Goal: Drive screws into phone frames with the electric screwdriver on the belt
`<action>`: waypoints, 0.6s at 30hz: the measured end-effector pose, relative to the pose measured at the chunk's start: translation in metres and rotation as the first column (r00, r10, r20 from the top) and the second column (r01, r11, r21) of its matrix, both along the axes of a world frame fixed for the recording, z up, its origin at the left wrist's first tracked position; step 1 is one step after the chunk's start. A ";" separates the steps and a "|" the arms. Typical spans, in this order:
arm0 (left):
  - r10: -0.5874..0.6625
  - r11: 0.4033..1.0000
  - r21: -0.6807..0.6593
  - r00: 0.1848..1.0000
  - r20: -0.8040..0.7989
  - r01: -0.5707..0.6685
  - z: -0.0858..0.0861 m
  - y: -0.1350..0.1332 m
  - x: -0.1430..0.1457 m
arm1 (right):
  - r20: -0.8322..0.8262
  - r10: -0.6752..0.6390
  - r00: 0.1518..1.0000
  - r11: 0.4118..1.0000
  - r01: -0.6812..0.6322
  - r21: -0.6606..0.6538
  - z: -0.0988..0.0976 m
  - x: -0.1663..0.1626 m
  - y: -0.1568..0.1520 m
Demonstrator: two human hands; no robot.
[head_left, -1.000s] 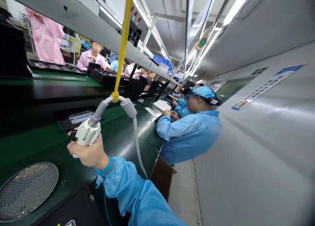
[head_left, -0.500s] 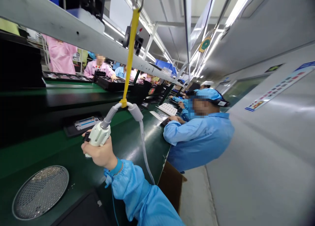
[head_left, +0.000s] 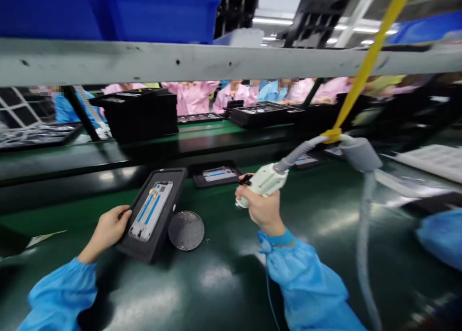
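My left hand [head_left: 110,229] pinches the left edge of a black tray [head_left: 164,215], which is tilted up off the green bench. In the tray lies a phone frame [head_left: 151,211] with two blue strips. My right hand [head_left: 265,208] is wrapped round a white air gun [head_left: 266,181], its nozzle pointing down and left. From the gun's back a grey hose [head_left: 365,225] runs up to a yellow strap [head_left: 361,88] and then hangs down. A round perforated metal dish [head_left: 186,231] holding tiny bits stands between my hands, just right of the tray.
Behind lies a second black tray [head_left: 197,179] with a phone frame [head_left: 218,173]. A grey shelf beam [head_left: 144,64] crosses above the bench, bearing blue bins [head_left: 166,16]. Black boxes [head_left: 144,114] stand at the back. A co-worker's blue sleeve [head_left: 442,237] is at the right.
The view has swung left from the aisle to the bench. My left hand and the tilted tray have come into view. My right hand still grips the air gun.
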State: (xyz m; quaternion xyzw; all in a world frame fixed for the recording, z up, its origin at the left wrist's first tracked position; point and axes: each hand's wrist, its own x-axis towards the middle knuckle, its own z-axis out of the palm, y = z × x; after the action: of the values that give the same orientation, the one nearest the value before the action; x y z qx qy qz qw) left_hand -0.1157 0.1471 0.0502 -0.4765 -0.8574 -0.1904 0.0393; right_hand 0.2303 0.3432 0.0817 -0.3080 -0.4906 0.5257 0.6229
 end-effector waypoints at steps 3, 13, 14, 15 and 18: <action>0.150 0.983 -0.101 0.989 -0.015 -0.151 0.005 0.020 -0.042 | 0.002 0.021 1.000 1.000 -0.021 0.021 -0.003 -0.002 -0.001; 0.301 0.917 -0.239 0.947 -0.113 -0.319 -0.017 0.055 -0.090 | 0.068 0.096 0.993 0.995 -0.097 0.003 -0.015 -0.010 0.000; 0.306 0.913 -0.240 0.943 -0.129 -0.329 -0.019 0.053 -0.092 | 0.070 0.100 0.993 0.995 -0.100 -0.003 -0.017 -0.011 0.001; 0.310 0.912 -0.234 0.939 -0.147 -0.338 -0.021 0.053 -0.093 | 0.073 0.101 0.992 0.995 -0.101 -0.007 -0.017 -0.012 0.001; 0.269 0.938 -0.178 0.947 -0.174 -0.299 -0.024 0.064 -0.084 | 0.107 0.098 0.989 0.995 -0.097 -0.013 -0.011 -0.015 -0.004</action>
State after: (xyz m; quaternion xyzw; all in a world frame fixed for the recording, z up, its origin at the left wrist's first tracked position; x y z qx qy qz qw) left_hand -0.2000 0.2110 0.0265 -0.3616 -0.9269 -0.0591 0.0810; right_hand 0.2152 0.3388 0.0702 -0.3140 -0.5359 0.5403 0.5678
